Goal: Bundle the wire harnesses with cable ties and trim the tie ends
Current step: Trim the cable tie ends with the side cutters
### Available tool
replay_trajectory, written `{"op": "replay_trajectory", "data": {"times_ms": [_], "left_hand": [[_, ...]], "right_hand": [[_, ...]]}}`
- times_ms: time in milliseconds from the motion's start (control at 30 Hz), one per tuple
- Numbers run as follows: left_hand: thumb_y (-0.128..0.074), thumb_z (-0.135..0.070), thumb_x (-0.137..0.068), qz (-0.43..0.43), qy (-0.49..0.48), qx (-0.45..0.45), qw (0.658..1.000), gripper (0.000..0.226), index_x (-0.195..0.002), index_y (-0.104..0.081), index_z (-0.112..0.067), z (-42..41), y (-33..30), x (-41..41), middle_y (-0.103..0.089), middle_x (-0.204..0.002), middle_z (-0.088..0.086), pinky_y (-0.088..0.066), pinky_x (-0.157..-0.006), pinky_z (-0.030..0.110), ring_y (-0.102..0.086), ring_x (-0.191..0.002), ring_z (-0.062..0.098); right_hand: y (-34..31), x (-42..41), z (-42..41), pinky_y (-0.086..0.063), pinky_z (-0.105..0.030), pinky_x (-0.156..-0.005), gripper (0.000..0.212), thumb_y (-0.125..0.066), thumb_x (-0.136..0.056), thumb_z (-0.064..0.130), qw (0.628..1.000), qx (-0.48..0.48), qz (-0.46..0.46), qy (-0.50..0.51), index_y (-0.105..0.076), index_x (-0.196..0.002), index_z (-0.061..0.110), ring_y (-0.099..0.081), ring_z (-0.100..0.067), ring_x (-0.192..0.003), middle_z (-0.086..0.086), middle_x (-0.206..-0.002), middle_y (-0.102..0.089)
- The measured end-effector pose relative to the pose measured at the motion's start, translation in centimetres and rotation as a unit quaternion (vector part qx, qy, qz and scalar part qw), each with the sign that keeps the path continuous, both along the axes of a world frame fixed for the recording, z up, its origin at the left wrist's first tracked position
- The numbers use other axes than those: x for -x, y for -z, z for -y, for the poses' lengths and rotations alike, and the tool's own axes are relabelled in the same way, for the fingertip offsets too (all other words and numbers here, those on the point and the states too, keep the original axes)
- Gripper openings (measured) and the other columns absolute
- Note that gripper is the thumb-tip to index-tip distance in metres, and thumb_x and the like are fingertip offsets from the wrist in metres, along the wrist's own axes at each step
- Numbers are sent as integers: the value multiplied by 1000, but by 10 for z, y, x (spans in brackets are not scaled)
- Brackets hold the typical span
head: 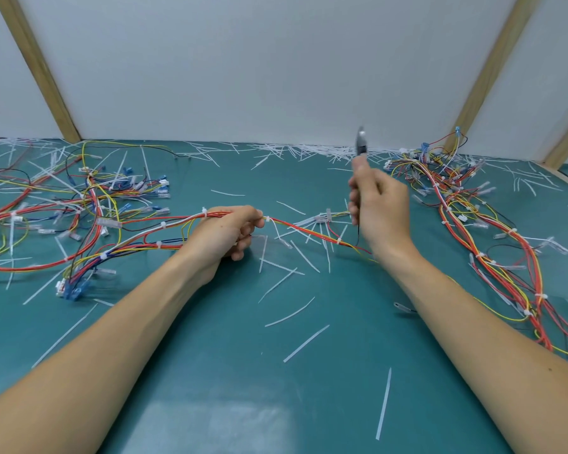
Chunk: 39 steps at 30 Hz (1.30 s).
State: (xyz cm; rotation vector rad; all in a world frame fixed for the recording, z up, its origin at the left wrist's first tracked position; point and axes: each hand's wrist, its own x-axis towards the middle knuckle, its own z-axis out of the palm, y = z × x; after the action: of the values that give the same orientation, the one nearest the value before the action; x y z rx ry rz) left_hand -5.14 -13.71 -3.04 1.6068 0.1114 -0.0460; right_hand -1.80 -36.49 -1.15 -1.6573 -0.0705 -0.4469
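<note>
The left hand (225,232) grips the wire bundle (164,226) on the bench (243,371), and the right hand (379,208) holds the cutters (361,142) up.

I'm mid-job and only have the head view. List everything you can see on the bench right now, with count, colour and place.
held harness: one, mostly red and yellow wires with white ties, across the middle between the hands
untrimmed tie: one, white, tail sticking out just right of the left hand
cutters: one, grey metal tip, raised above the right hand
harness pile: too tangled to count, red, yellow, blue, black, far left
second harness pile: too tangled to count, mostly red and yellow, right side
cut tie ends: many, white, scattered over the mat
mat: one, teal, covering the bench
left hand: grips the held harness
right hand: grips the cutters
</note>
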Motion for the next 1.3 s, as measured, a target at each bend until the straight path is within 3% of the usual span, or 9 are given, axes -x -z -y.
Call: {"op": "replay_trajectory", "data": {"times_ms": [100, 167, 367, 633, 733, 900, 1067, 1200, 1300], "left_hand": [[-61, -24, -92, 0, -14, 5, 1000, 23, -72, -67, -16, 1, 0, 0, -40, -56, -8, -26, -39, 21, -34, -44, 12], [-61, -23, -92, 0, -28, 16, 999, 21, -74, -67, -16, 1, 0, -1, -40, -56, -9, -27, -39, 20, -35, -43, 11], [-61, -27, -95, 0, -52, 60, 997, 19, -79, -66, -17, 0, 0, -1, -42, -57, -10, -27, -40, 21, -37, -44, 11], [-58, -40, -99, 6, -98, 133, 986, 26, -86, -69, -21, -3, -4, 0, -45, -61, -9, -28, -41, 20, -41, -47, 9], [-55, -42, -101, 9, -98, 130, 987, 27, -91, -69, -21, -3, -6, 1, -47, -62, -8, -29, -41, 20, -43, -48, 9], [-52, -50, -100, 12, -76, 100, 992, 30, -91, -71, -28, 1, -12, 5, -56, -71, -12, -29, -41, 17, -45, -50, 6], [-54, -51, -99, 31, -60, 113, 991, 32, -89, -73, -28, 4, -15, 8, -64, -83, -11, -35, -45, 18, -53, -57, 7], [-52, -43, -100, 70, 5, 150, 986, 32, -84, -71, -23, 4, -19, 11, -66, -81, -5, -38, -46, 21, -55, -61, 12], [-52, -37, -99, 98, 5, 164, 981, 37, -69, -67, -19, 4, -19, 12, -63, -73, 1, -35, -46, 23, -54, -59, 14]], "right_hand": [[-1, -5, 9, -41, -25, -42, 44, -54, -102, 52, 990, -130, -13, 43, -55, -73, 19, -47, -12, -47, 8, -57, -51], [-1, -9, 17, -39, -24, -41, 44, -54, -102, 52, 987, -141, -23, 71, -54, -72, 19, -46, -11, -46, 8, -56, -51], [9, -11, 17, -36, -32, -58, 36, -73, -89, 42, 994, 81, -66, 13, -64, -69, 13, -44, -11, -52, 5, -60, -66], [14, 3, 0, -52, -39, -71, 27, -73, -82, 46, 942, 331, -58, 5, -61, -70, 25, -59, -24, -74, 7, -62, -66], [15, 3, -3, -51, -38, -71, 22, -77, -79, 42, 951, 289, -103, -27, -64, -71, 25, -55, -19, -65, 9, -57, -63], [16, 2, -7, -49, -38, -72, 18, -81, -78, 33, 966, 217, -131, -51, -70, -82, 18, -54, -18, -66, -3, -74, -73], [16, 3, -9, -44, -35, -66, 26, -83, -76, 44, 959, 244, -139, -46, -67, -73, 24, -55, -13, -62, 9, -65, -68], [13, 4, -9, -55, -45, -84, 27, -82, -78, 41, 960, 231, -151, -44, -69, -81, 18, -69, -30, -79, -2, -78, -75], [11, 3, -8, -58, -48, -88, 23, -81, -78, 38, 960, 227, -155, -49, -70, -83, 18, -71, -31, -85, -3, -81, -76]]}}
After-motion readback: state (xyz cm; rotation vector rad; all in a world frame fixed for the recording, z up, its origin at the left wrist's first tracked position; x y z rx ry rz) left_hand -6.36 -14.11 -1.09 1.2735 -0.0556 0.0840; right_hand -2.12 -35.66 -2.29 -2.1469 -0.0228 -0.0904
